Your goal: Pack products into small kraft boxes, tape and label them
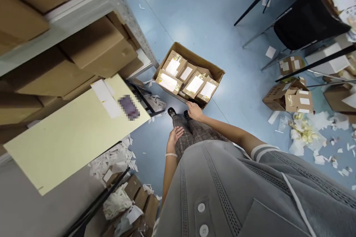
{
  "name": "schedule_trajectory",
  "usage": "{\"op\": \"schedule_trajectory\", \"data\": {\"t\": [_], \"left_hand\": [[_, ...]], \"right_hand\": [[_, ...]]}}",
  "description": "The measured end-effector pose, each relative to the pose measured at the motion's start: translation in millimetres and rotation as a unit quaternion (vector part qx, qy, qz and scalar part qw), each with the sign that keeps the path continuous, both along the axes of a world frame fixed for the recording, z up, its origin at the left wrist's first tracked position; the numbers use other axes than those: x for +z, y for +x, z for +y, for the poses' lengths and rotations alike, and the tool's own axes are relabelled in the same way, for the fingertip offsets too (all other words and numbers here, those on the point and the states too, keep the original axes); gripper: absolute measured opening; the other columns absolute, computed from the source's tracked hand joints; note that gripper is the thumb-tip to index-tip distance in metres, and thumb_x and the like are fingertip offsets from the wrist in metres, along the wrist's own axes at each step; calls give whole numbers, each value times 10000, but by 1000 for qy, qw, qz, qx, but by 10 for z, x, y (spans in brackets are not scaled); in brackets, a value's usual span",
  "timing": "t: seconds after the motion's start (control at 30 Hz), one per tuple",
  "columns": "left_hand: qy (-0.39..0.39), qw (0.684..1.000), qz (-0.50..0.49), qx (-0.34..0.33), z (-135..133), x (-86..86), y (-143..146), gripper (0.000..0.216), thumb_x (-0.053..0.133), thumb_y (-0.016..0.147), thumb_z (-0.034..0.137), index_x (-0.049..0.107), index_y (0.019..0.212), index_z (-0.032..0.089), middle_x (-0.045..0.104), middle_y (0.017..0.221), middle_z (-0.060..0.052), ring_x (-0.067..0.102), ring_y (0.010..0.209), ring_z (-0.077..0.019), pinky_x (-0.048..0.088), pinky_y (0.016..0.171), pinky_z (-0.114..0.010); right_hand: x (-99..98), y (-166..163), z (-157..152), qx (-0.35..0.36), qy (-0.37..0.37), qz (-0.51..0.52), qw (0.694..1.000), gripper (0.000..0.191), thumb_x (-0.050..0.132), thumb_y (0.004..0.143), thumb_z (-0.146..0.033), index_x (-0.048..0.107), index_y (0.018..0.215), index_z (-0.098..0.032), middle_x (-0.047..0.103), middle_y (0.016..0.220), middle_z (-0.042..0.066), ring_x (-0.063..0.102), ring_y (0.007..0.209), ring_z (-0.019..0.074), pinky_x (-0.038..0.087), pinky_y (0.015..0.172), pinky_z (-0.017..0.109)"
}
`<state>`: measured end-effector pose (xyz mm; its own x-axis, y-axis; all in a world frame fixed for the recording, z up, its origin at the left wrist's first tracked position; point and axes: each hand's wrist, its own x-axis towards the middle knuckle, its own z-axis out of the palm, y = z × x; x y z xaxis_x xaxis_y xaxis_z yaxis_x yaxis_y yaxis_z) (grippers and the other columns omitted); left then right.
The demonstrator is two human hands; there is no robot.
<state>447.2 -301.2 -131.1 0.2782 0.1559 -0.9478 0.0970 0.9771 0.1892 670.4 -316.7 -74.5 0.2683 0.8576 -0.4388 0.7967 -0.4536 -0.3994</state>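
Note:
A large open cardboard box (213, 70) stands just ahead of my feet, holding several smaller taped cartons (194, 84) with white labels. My right hand (194, 111) reaches forward to the near rim of this box, its fingers bent at the edge. The fingertips are partly hidden. In front of my thigh hangs my left hand (174, 136), fingers loosely stretched apart and nothing in them. To its left is a pale yellow tabletop (69, 137) bearing a white paper strip (107, 100) and a blurred dark item (129, 107).
Metal shelving (130, 26) with brown boxes (97, 44) stands on the left. Below the tabletop lie paper scraps (119, 155) and cartons. On the right are a black chair (308, 22), an opened box (289, 96) and scattered paper (306, 133) on the blue floor.

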Motion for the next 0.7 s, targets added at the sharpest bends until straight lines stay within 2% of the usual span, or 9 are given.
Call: {"op": "schedule_trajectory", "data": {"t": [0.13, 0.27, 0.37, 0.47, 0.6, 0.7], "left_hand": [[3, 996, 5, 88, -249, 57, -493, 145, 486, 952, 260, 548, 1036, 159, 584, 1337, -213, 626, 1185, -238, 496, 1013, -391], [3, 989, 6, 148, -386, 50, -959, 169, 445, 958, 229, 546, 1075, 157, 563, 1364, -214, 612, 1207, -230, 491, 1027, -387], [2, 984, 4, 176, -420, 27, -1318, 187, 472, 947, 235, 540, 1103, 155, 568, 1358, -216, 613, 1204, -241, 501, 1017, -401], [5, 979, -4, 205, -399, 16, -1762, 200, 511, 932, 248, 546, 1105, 153, 600, 1320, -211, 627, 1183, -254, 512, 1007, -409], [22, 963, -4, 268, -342, 45, -2581, 175, 497, 937, 234, 563, 1083, 166, 617, 1307, -184, 627, 1184, -247, 513, 1015, -397], [38, 942, 30, 331, -369, 95, -3279, 161, 465, 944, 207, 565, 1061, 159, 599, 1329, -189, 618, 1197, -240, 513, 1017, -389]], "right_hand": [[98, -204, 372, 45, 9, -24, 999, 546, 404, 880, -143, 399, 1417, -45, 428, 1480, 168, 391, 1343, 270, 250, 1149, 378], [137, -735, 594, 94, 11, -26, 995, 525, 407, 895, -158, 401, 1410, -54, 417, 1486, 167, 399, 1332, 274, 262, 1137, 379], [130, -1331, 602, 129, 6, -21, 991, 498, 416, 896, -147, 426, 1387, -66, 441, 1462, 168, 438, 1295, 266, 278, 1125, 377], [108, -2066, 486, 158, -9, -11, 987, 479, 435, 891, -137, 447, 1366, -79, 481, 1417, 175, 472, 1266, 256, 308, 1106, 376], [92, -3099, 300, 236, -30, 18, 971, 484, 476, 869, -142, 468, 1351, -98, 497, 1409, 167, 496, 1260, 246, 336, 1092, 369], [116, -3721, 310, 317, -24, 42, 947, 490, 486, 867, -155, 469, 1356, -128, 477, 1441, 143, 485, 1284, 229, 325, 1105, 360]]}}
